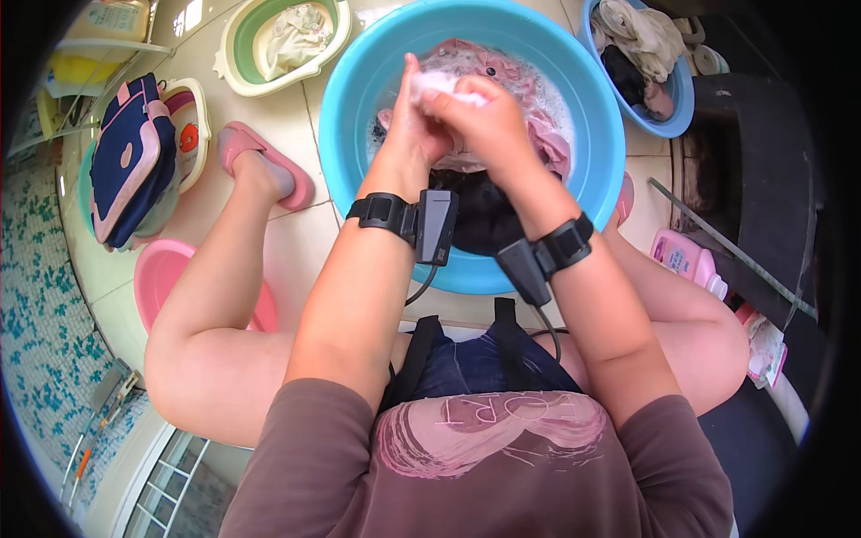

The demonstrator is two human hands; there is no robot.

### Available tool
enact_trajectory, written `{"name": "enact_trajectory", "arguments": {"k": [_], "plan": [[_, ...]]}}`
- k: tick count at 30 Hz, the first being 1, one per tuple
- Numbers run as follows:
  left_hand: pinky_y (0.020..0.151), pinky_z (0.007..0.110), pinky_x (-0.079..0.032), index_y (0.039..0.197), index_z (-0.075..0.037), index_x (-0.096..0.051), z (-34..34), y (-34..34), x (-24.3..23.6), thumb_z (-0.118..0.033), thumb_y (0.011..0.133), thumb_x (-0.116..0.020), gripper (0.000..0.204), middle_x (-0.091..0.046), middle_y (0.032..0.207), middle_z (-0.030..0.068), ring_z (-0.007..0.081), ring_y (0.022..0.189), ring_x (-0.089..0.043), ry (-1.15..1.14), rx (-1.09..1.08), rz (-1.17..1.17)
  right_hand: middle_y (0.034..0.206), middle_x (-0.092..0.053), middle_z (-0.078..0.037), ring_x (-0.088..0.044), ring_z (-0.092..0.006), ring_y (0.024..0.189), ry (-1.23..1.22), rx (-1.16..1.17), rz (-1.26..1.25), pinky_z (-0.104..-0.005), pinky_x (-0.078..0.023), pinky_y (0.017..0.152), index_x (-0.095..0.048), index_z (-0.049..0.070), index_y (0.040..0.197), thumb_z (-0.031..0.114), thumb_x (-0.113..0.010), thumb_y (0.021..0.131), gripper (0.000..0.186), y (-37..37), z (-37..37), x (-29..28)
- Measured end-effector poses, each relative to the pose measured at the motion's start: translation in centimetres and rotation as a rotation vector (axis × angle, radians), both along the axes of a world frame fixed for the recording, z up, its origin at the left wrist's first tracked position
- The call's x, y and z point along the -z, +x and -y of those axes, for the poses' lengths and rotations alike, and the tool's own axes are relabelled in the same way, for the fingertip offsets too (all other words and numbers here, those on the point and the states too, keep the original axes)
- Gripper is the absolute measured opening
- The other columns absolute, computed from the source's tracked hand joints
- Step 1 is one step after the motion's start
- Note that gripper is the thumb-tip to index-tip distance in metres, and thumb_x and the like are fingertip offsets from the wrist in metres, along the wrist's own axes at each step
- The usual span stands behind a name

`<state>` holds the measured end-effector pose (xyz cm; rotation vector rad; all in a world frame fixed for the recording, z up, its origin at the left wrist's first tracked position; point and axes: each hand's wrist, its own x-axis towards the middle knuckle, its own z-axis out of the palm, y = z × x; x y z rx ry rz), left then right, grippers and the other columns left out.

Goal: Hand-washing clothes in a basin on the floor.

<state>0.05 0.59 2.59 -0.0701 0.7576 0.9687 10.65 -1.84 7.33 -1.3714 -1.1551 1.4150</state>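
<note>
Above the large blue basin [338, 170], both my hands are together around a small white sudsy cloth [437, 82]. My left hand [414, 125] is under and beside it, one digit stretched upward and its other fingers mostly hidden. Closed over the cloth from the right is my right hand [491, 117], its fingers curled. Foamy water fills the basin. Pink clothing [547, 134] lies soaking on the right side, and a black garment [480, 211] bunches up near the front, below my wrists.
A green-and-cream basin [240, 54] with pale cloth stands far left; a smaller blue basin [677, 117] of laundry stands far right. At left are a navy-and-pink bag [134, 166] and a pink basin [157, 278]. A pink bottle [686, 260] lies by my right knee.
</note>
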Motion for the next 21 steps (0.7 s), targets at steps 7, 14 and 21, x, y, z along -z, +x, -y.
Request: {"name": "enact_trajectory", "arguments": {"k": [7,14,21], "plan": [[0.076,0.039,-0.054,0.115,-0.004,-0.056,0.8,4.2,2.3,-0.038,0.096,-0.040,0.042,-0.064,0.108,0.0105,0.0243,0.093,-0.064,0.031,0.040,-0.106,0.083,-0.061,-0.019,-0.058,-0.0381,0.076,0.180,0.431,0.526,-0.0421,-0.048,0.071,-0.060,0.000,0.076,0.026,-0.068,0.076,0.027,2.7,-3.2,8.2],[0.081,0.040,-0.054,0.108,-0.003,-0.059,1.3,-0.6,1.1,-0.037,0.100,-0.040,0.039,-0.066,0.102,0.0115,0.0242,0.090,-0.065,-0.043,0.181,-0.347,0.077,-0.059,-0.022,-0.059,-0.0389,0.076,0.262,0.072,0.428,-0.0436,-0.046,0.070,-0.060,0.001,0.074,0.020,-0.064,0.075,0.019,-1.7,1.7,4.9],[0.085,0.045,-0.053,0.120,-0.011,-0.054,1.2,1.6,6.1,-0.037,0.100,-0.046,0.034,-0.059,0.120,0.0132,0.0266,0.107,-0.059,-0.190,0.187,-0.456,0.095,-0.064,-0.018,-0.061,-0.0358,0.091,0.250,0.161,1.053,-0.0445,-0.048,0.081,-0.065,0.011,0.103,0.027,-0.070,0.079,0.030,4.2,-4.6,9.8]]}}
